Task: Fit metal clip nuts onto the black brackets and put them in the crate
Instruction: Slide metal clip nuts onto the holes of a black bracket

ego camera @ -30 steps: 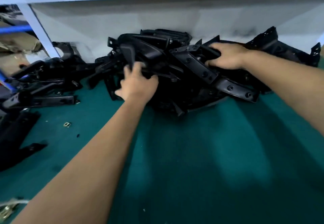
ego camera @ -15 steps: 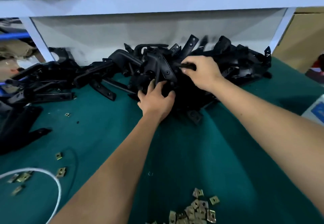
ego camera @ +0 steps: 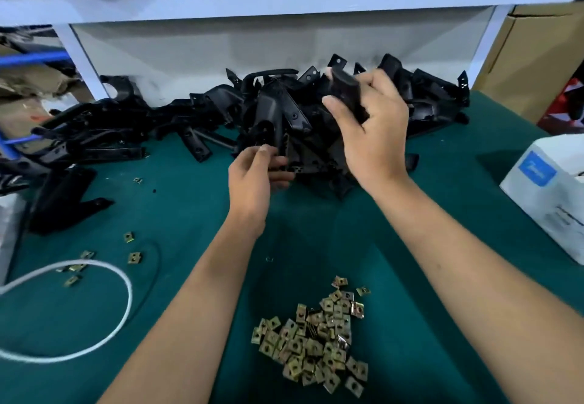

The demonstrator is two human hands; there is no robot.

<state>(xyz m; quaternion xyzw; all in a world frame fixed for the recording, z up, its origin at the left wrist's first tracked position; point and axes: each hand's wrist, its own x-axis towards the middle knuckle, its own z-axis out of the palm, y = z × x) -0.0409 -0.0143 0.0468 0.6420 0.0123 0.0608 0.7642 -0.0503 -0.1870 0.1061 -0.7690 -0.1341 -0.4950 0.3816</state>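
Black plastic brackets [ego camera: 177,138] lie heaped on the green mat [ego camera: 410,261] along the white back panel [ego camera: 221,56], beyond the fingertips of both hands. Right hand [ego camera: 369,132]: fingers and thumb curled round one black bracket [ego camera: 346,94], raised above the heap. Left hand [ego camera: 256,176]: thumb and fingers pinching the lower edge of a second bracket piece [ego camera: 278,125] at the near side of the heap; whether this piece joins the one in the right hand cannot be told. Brass-coloured clip nuts [ego camera: 316,337] form a loose pile on the mat nearer the viewer than either hand, between the two forearms. Several stray clip nuts [ego camera: 134,256] lie to the left of the left forearm, beside a loop of white cable [ego camera: 123,283]. White carton [ego camera: 550,192] with a blue label stands on the mat to the right of the right wrist. A white shelf [ego camera: 284,2] spans the view above the heap.
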